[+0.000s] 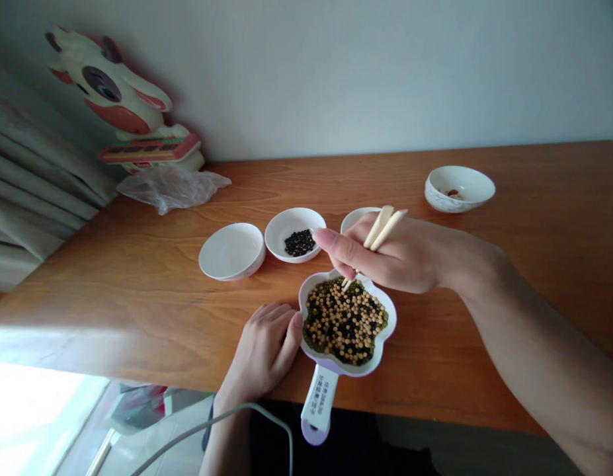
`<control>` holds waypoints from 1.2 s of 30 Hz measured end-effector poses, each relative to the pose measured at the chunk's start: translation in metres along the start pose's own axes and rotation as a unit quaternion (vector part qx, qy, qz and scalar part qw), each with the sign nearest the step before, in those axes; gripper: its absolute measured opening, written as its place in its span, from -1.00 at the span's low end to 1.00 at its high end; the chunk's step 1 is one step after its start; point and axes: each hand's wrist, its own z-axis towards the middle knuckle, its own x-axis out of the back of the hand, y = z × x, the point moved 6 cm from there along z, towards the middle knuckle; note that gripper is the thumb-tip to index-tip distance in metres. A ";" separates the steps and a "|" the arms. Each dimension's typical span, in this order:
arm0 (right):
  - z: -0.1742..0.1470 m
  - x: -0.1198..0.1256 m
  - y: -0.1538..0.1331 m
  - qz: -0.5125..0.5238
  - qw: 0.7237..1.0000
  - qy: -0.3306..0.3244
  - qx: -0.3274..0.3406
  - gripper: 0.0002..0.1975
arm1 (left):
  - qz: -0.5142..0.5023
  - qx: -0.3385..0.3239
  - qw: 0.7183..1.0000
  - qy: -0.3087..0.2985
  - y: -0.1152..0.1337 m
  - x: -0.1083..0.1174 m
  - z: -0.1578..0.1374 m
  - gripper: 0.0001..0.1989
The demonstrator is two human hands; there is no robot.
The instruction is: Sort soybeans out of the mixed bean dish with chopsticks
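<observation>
A pair of pale chopsticks [383, 228] is gripped in my right hand [390, 254], which hovers over a flower-shaped white-and-purple scoop [389, 334]. The chopstick tips reach down into the mixed beans [343, 320] filling it: tan round ones, black ones and green ones. Whether a bean is pinched between the tips I cannot tell. My left hand [266, 347] rests on the table left of the scoop, fingers loosely curled, thumb touching the rim. The labelled handle [321, 400] points toward me past the table edge.
Beyond the scoop stand a white bowl [231, 251], a bowl of black beans [296, 218] and another bowl [353, 217] partly hidden by my right hand. A bowl [459, 192] with a few reddish bits sits back right. Back left are a cow toy [122, 99] and plastic bag [172, 188]. A cable [211, 421] crosses my left forearm.
</observation>
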 end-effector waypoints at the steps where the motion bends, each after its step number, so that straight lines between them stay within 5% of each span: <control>1: 0.000 0.000 0.000 0.005 1.000 -0.002 0.001 -0.21 | 0.001 0.000 1.000 0.001 0.000 0.000 0.000 -0.64; 36: 0.002 -0.002 0.001 0.012 1.000 0.004 0.017 -0.22 | 0.002 0.002 1.000 0.007 0.003 0.001 0.002 -0.62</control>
